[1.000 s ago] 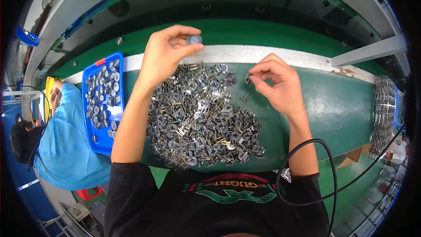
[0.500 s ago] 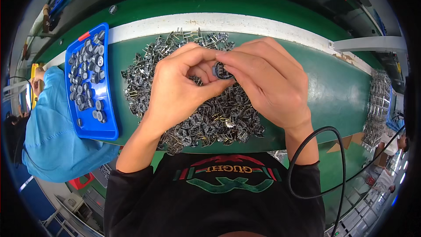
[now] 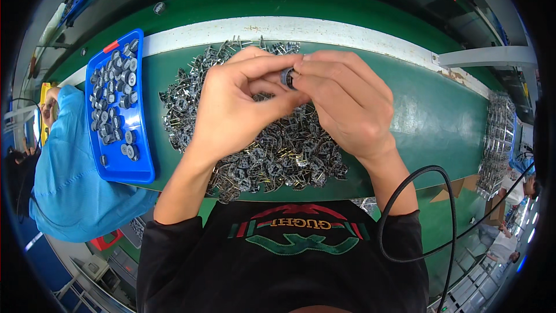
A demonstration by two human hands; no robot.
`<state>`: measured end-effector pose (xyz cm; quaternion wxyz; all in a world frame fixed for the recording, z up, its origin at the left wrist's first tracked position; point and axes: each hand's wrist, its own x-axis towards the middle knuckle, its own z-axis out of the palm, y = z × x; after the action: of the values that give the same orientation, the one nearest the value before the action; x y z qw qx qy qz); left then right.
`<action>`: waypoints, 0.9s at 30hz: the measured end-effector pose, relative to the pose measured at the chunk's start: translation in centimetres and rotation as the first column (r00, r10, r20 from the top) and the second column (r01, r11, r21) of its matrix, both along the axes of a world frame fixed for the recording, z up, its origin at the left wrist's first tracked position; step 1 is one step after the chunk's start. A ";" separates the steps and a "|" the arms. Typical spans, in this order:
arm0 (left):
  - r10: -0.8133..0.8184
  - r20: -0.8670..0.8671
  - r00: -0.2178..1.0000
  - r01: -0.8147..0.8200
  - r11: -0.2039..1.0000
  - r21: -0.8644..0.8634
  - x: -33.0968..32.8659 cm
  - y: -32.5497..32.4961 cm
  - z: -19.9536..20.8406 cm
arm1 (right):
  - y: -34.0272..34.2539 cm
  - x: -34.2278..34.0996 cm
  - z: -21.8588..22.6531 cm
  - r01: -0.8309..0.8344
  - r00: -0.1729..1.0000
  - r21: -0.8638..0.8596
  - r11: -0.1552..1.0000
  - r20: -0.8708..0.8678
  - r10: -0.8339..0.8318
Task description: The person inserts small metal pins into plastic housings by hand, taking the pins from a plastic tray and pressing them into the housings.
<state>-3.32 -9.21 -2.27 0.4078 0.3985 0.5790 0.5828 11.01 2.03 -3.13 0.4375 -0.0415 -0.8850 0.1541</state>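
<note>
Above the middle of a green worktop, both hands come together around a small round grey cap-like part with a dark inside. My left hand is closed on it, its thumb below and forefinger above. From the other side, my right hand pinches the part, its fingers covering much of it. Beneath the hands lies a heap of small dark parts with metal pins. To the left, a blue tray holds several round grey parts like the one in my hands.
Along the worktop's far side runs a white rail; a green belt lies behind it, with a round part on it. A co-worker's blue sleeve is near the tray. A black cable loops by my right forearm.
My right hand has shifted left and slightly up, its fingers now covering more of the round part. The part has turned edge-on. On the far belt, a round part has moved right.
</note>
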 end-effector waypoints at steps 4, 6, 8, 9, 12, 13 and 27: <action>0.001 -0.058 0.998 -0.009 0.991 -0.137 -2.2 1.4 -0.9 | 1.5 0.4 -0.8 -0.028 0.999 -0.176 0.984 0.037 0.035; 0.049 -0.152 0.987 -0.069 0.990 -0.124 -4.5 3.5 -1.3 | 3.1 1.7 -1.4 0.049 0.989 -0.358 0.932 0.145 0.003; 0.066 -0.324 0.944 -0.103 0.990 -0.098 -7.2 6.4 -2.2 | 4.4 4.1 -2.6 0.120 0.933 -0.351 0.928 0.360 0.016; 0.069 -0.440 0.895 -0.127 0.987 -0.102 -8.8 7.8 -2.4 | 4.8 4.8 -3.2 0.174 0.834 -0.345 0.922 0.549 0.048; 0.115 -0.603 0.790 -0.235 0.964 -0.124 -14.7 12.0 -5.5 | 4.2 4.7 -4.1 0.125 0.804 -0.401 0.908 0.577 0.144; 0.124 -0.640 0.758 -0.263 0.957 -0.126 -16.2 13.6 -6.5 | 4.1 4.6 -4.0 0.116 0.765 -0.419 0.901 0.616 0.188; -0.016 -0.933 0.360 -0.544 0.809 -0.224 -21.9 10.9 -4.4 | 4.5 4.8 -4.7 0.095 0.804 -0.383 0.919 0.573 0.155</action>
<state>-25.18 1.69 -6.66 0.0116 0.4234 0.8917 0.1597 15.84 6.50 -7.81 0.1190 -0.1602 -0.9280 0.3147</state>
